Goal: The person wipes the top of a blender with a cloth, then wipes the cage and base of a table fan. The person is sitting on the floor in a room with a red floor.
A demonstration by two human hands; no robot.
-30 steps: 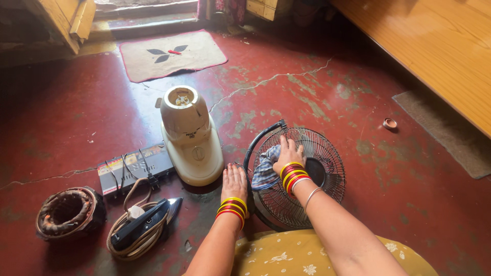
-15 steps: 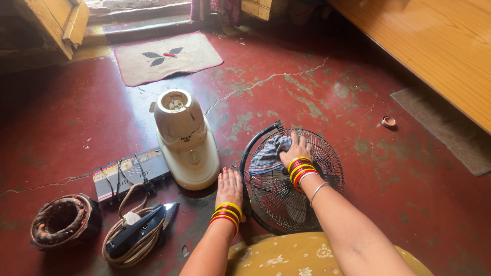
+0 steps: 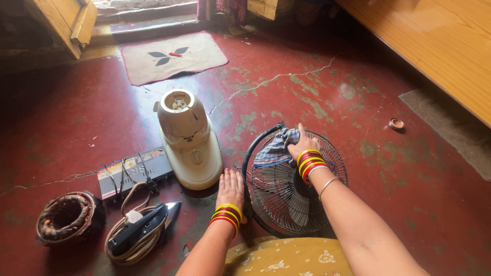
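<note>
A round black wire fan guard (image 3: 286, 197) lies flat on the red floor in front of me. My right hand (image 3: 303, 143) presses a blue checked cloth (image 3: 273, 148) onto the far part of the guard, fingers closed over it. My left hand (image 3: 231, 188) rests flat on the floor against the guard's left rim, fingers spread, holding nothing. Both wrists wear red and yellow bangles.
A cream mixer base (image 3: 188, 138) stands left of the guard. Further left lie a flat dark box with wires (image 3: 134, 169), a black iron with coiled cord (image 3: 138, 230) and a copper motor winding (image 3: 67, 215). A doormat (image 3: 174, 55), a small clay cup (image 3: 395, 123) and a wooden bed edge (image 3: 440, 46) lie beyond.
My right hand has slid the cloth from the middle of the guard toward its far edge. My left hand has stayed on the floor by the rim.
</note>
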